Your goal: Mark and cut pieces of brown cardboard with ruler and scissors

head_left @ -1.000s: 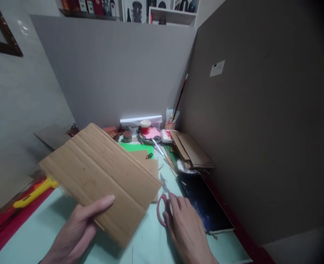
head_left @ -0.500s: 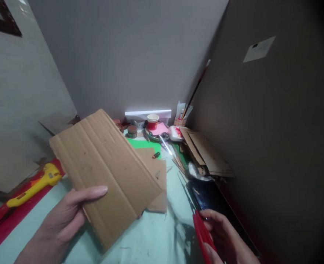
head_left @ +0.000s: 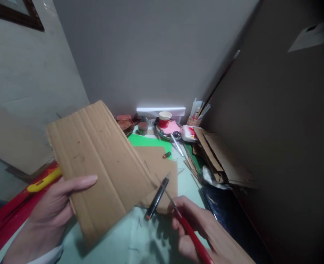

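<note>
One cardboard panel (head_left: 101,165), with several lengthwise creases, is held tilted above the tabletop (head_left: 117,247). The left hand (head_left: 50,201) is clamped on its near left edge, the thumb lying flat across its upper face. To the right of the panel, the right hand (head_left: 195,223) is closed around the red handles of one pair of scissors (head_left: 188,227). The blades point toward the panel's right corner; whether they are spread cannot be told.

Just beside the panel's right edge, one black craft knife (head_left: 156,200) with an orange end lies behind the scissor tips. Flat cardboard (head_left: 170,176) shows partly under the panel, in one or two pieces, and beyond it is one green sheet (head_left: 144,140). One small black-and-orange piece (head_left: 167,155) lies there too.

Farther beyond the panel stand one red paper cup (head_left: 165,120), one small jar (head_left: 142,128) and one holder (head_left: 194,121) of several sticks. One cardboard stack (head_left: 230,159) and one dark flat item (head_left: 233,216) lie well to its right. One yellow tool (head_left: 44,180), partly hidden, is left of the panel.
</note>
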Tool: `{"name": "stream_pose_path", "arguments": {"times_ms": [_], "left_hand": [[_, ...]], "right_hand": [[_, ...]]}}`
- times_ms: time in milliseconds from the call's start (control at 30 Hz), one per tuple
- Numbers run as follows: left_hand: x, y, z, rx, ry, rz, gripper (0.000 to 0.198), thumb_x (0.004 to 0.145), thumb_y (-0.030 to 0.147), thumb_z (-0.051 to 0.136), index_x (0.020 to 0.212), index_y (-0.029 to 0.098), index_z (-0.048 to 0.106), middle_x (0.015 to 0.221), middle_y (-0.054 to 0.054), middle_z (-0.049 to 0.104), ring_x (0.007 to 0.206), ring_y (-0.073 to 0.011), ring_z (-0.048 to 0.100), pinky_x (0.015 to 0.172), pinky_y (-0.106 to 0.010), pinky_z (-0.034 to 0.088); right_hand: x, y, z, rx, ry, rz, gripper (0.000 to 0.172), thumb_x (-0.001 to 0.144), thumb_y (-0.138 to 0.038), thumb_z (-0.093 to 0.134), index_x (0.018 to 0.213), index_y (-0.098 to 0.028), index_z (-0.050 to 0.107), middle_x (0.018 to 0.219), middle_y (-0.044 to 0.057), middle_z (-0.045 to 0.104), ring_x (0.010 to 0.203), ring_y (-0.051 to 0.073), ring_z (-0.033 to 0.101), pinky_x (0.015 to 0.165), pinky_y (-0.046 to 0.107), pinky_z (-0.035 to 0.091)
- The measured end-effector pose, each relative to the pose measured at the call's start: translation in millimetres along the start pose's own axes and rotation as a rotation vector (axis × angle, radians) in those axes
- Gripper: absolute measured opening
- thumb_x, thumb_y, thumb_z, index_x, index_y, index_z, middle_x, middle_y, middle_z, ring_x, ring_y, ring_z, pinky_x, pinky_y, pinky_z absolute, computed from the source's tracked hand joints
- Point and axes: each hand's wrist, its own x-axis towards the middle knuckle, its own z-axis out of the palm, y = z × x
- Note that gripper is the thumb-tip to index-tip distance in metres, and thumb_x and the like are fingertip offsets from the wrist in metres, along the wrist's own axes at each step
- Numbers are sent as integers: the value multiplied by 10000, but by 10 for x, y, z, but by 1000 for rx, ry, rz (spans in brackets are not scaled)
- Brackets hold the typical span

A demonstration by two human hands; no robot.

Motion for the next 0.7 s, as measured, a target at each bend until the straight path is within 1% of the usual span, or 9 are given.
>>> {"name": "stream_pose_path", "arguments": {"times_ms": [100, 167, 233, 333, 433, 567, 633, 700], "left_hand": [[23, -70, -19, 25, -7, -78, 770, 573, -4, 753, 1316, 94, 578, 940, -160, 783, 839, -376, 737, 697, -487, 615], [35, -114, -49, 19, -20, -124, 785, 563, 17, 783, 1317, 79, 574, 972, -175, 776, 882, -392, 727, 742, -486, 609], [46, -143, -80, 19, 0, -140, 839, 512, 26, 815, 1314, 74, 574, 985, -182, 772, 903, -421, 715, 755, -511, 602], [62, -167, -106, 71, 56, -129, 895, 447, 29, 841, 1302, 89, 585, 999, -183, 770, 915, -455, 702, 735, -547, 599], [74, -182, -96, 95, 63, -88, 888, 436, 52, 862, 1283, 122, 603, 1029, -163, 770, 945, -431, 704, 748, -502, 611], [82, -193, -67, 94, 91, -121, 934, 385, 73, 870, 1276, 67, 590, 1025, -186, 766, 938, -437, 705, 728, -486, 622], [86, -196, -65, 120, 106, -104, 914, 407, 90, 870, 1273, 46, 582, 999, -186, 770, 894, -425, 718, 708, -480, 626], [86, -194, -71, 121, 123, -55, 879, 401, 75, 867, 1242, 57, 612, 984, -176, 774, 859, -428, 723, 676, -482, 629]], "right_hand": [[52, -75, 52, -86, -50, 5, 288, 755, -441, 643, 980, -273, 705, 876, 44, 734, 735, 245, 660, 683, 317, 524], [90, -85, 77, -104, -61, 16, 302, 781, -477, 632, 992, -276, 713, 884, 42, 730, 766, 250, 656, 697, 321, 512], [134, -75, 91, -94, -69, 26, 328, 794, -508, 634, 1021, -284, 710, 895, 36, 730, 759, 243, 650, 683, 316, 501], [195, -51, 88, -97, -84, 47, 351, 804, -558, 631, 1009, -280, 693, 909, 32, 719, 765, 236, 635, 686, 319, 495], [220, -34, 64, -115, -120, 57, 350, 807, -586, 623, 934, -267, 686, 853, 27, 693, 749, 230, 620, 676, 317, 496], [190, 4, 36, -65, -76, -8, 354, 812, -490, 617, 1092, -296, 712, 934, 41, 733, 762, 244, 661, 686, 327, 522], [172, 32, 34, -56, -62, -11, 357, 818, -462, 608, 1121, -307, 712, 934, 39, 738, 767, 250, 675, 702, 338, 535], [169, 54, 38, -68, -61, 2, 363, 809, -454, 632, 1134, -313, 711, 944, 34, 736, 776, 251, 681, 713, 335, 539]]}}
